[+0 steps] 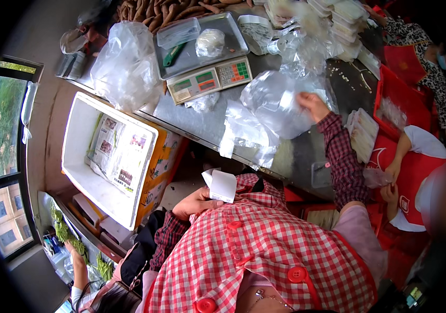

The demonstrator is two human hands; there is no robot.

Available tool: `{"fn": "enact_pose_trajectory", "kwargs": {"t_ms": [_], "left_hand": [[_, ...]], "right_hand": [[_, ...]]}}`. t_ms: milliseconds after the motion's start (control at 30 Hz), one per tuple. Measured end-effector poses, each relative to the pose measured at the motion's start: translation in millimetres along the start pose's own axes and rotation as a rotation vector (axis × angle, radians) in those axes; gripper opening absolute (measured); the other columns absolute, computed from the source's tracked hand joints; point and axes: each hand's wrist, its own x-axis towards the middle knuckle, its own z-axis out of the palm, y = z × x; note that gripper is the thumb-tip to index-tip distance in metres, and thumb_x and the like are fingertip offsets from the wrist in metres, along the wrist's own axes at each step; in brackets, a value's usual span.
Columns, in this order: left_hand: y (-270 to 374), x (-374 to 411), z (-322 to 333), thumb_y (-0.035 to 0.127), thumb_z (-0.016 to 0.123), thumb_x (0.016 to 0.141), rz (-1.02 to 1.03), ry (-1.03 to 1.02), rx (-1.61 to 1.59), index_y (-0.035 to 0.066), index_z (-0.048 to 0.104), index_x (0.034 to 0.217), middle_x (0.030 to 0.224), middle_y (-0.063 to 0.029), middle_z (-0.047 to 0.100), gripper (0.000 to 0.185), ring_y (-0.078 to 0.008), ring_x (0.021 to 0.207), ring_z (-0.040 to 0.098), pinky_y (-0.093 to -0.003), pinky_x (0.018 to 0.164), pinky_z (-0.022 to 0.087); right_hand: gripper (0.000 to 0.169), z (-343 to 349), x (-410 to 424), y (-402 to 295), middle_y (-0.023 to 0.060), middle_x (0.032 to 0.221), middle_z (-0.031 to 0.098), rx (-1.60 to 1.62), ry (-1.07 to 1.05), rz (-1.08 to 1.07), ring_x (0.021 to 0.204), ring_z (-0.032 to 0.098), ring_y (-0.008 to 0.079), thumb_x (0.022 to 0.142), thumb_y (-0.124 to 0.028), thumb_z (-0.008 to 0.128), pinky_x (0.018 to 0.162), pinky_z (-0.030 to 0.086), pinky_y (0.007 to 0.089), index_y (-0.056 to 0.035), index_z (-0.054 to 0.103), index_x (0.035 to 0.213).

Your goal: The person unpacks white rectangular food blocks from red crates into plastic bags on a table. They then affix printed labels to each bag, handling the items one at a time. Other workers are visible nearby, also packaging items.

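My left hand (195, 202) is close to my body, with thumb and fingers pinching a folded strip of white printed paper (223, 186). Over the metal table my right hand (312, 105) is slightly blurred, its fingers bunched at the right side of a puffed clear plastic bag (272, 102). Whether they grip the bag or only touch it cannot be made out. A white patch shows on the bag beside the fingertips. More flat clear bags (246, 131) lie under and in front of it, reaching the table's near edge.
A digital scale (209, 80) carries a metal tray (229, 33) holding a wrapped bundle (210, 42), a green-handled tool (174, 55) and a plastic box. Left stands an open foam box (70, 156). Sweet potatoes (160, 11) are piled behind. A co-worker's hands (391, 184) are at right.
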Motion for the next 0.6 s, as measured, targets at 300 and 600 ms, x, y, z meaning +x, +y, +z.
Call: {"fn": "enact_pose_trajectory", "kwargs": {"t_ms": [300, 600], "left_hand": [[1, 12, -15, 0.012, 0.053, 0.094, 0.152, 0.357, 0.019, -0.003, 0.058, 0.112, 0.099, -0.0040, 0.066, 0.023, -0.0100, 0.092, 0.060, -0.0251, 0.085, 0.046], [29, 54, -22, 0.012, 0.057, 0.092, 0.214, 0.513, 0.120, -0.005, 0.062, 0.101, 0.088, -0.0041, 0.066, 0.021, -0.0074, 0.076, 0.060, -0.0233, 0.070, 0.049]], "right_hand": [[0.044, -27, 8, -24, 0.0199, 0.116, 0.052, -0.920, 1.182, -0.681, 0.106, 0.049, 0.0348, 0.085, -0.025, 0.062, 0.091, 0.040, 0.0411, 0.0022, 0.050, 0.118], [0.050, 168, -30, 119, 0.0164, 0.136, 0.041, -1.217, 0.103, -0.445, 0.123, 0.042, 0.0336, 0.080, -0.025, 0.068, 0.101, 0.036, 0.0400, -0.0046, 0.051, 0.123]]}}
